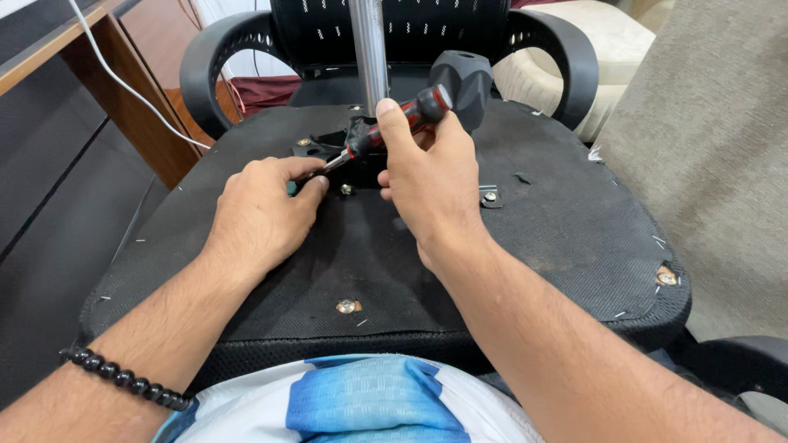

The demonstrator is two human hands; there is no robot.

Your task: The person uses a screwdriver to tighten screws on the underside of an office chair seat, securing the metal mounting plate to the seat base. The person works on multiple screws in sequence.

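Your right hand (431, 176) is closed around the red-and-black-handled screwdriver (386, 131), angled down-left; your left hand (263, 209) pinches its metal tip at the black metal bracket (328, 148) on the upturned black fabric chair seat (558, 221); chrome post (368, 49) crowds behind, open fabric toward you.

a wooden desk (123, 98) with a white cable (123, 82) stands left; a beige cushioned seat (607, 49) sits behind, grey fabric (722, 164) right.

**Looks like a home or small office room**

Upturned black office chair (394, 246) in the middle. Wooden desk (123, 74) on the left with a white cable (123, 82) hanging down. Cream sofa (566, 57), maybe, behind the chair. Grey carpet or cloth (722, 164) on the right.
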